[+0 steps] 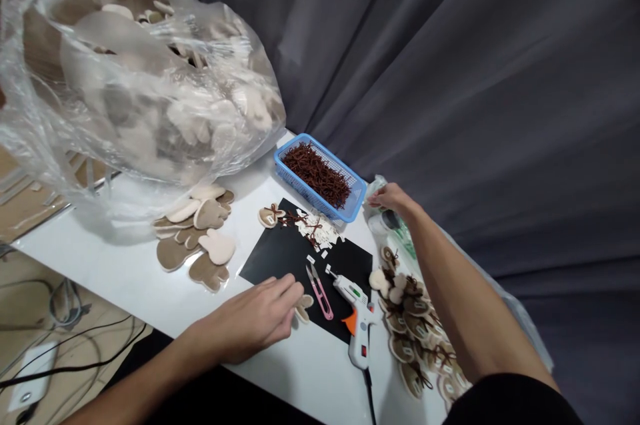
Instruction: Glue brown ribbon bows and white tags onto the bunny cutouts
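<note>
My left hand [270, 312] is closed at the near edge of the black mat, its fingers on a tan and cream bunny-head fabric piece [304, 308] whose ears poke out. My right hand [389, 197] reaches far to the right of the blue basket. Its fingers are pinched beside a crumpled clear plastic bag [379, 182], and what they grip is hidden. Pink thread snips [321, 292] and a white glue gun [357, 318] with an orange trigger lie between my arms. White labels [320, 233] and brown bows are heaped at the mat's far side, next to a bow-trimmed bunny piece [271, 215].
A blue basket [364, 202] holds brown bows. Plain bunny pieces [210, 272] lie left of the black mat [265, 258], below a big clear bag [150, 98] stuffed with more. Bow-trimmed pieces [413, 338] pile up under my right arm. The glue gun's cord [369, 395] runs toward me.
</note>
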### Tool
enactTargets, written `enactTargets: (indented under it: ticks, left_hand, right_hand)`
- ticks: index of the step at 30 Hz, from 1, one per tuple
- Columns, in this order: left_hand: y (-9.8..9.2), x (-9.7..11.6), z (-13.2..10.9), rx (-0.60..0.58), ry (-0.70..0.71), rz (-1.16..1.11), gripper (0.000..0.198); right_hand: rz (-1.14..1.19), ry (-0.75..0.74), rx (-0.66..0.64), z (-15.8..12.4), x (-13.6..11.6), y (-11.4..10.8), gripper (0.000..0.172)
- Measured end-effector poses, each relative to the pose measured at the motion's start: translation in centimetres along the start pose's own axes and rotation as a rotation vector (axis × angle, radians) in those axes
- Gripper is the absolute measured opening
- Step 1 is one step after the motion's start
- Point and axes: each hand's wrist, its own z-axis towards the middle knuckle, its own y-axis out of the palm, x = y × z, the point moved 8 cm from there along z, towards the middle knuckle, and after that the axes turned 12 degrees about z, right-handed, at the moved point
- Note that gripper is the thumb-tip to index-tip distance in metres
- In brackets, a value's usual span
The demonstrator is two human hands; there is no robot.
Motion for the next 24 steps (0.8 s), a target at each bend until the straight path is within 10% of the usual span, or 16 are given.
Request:
enactTargets:
  ticks: [15, 24]
  left_hand:
    - [-0.5, -0.6, 0.2, -0.007, -0.057, -0.127, 0.015]
    - [-0.3, -0.6, 0.3, 0.003, -0.056, -0.163, 0.014]
  right_hand:
    - [0.525, 0.154, 0.091, -3.7, 4.0, -6.5, 0.026]
    - [0.442, -0.058, 0.159, -16.6, 5.1, -7.3, 0.064]
